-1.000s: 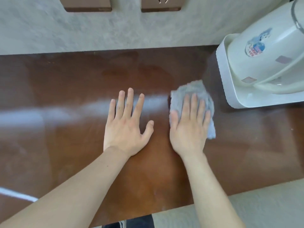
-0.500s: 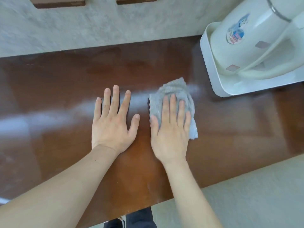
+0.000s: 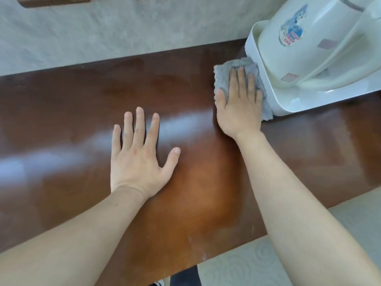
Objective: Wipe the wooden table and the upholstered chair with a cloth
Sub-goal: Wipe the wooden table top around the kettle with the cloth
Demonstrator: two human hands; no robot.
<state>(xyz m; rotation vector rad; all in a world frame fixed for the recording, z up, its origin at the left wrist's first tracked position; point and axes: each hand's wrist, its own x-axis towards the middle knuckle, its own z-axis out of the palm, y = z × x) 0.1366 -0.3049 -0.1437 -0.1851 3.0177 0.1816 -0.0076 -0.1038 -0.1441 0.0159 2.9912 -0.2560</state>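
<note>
A glossy dark wooden table (image 3: 78, 112) fills the view. My right hand (image 3: 239, 104) presses flat on a folded grey cloth (image 3: 223, 76) at the table's right back part, fingers straight. The cloth touches the side of a white tray. My left hand (image 3: 138, 155) lies flat on the bare wood near the middle, fingers spread, holding nothing. No upholstered chair is in view.
A white tray (image 3: 288, 104) holding a white kettle (image 3: 309, 38) stands at the back right, right against the cloth. A pale grey wall (image 3: 103, 34) runs along the table's far edge. Light floor (image 3: 247, 265) shows beyond the near edge.
My right hand has slid the cloth away from my left hand, to the right and toward the back, up against the tray. My left hand stays flat on the wood.
</note>
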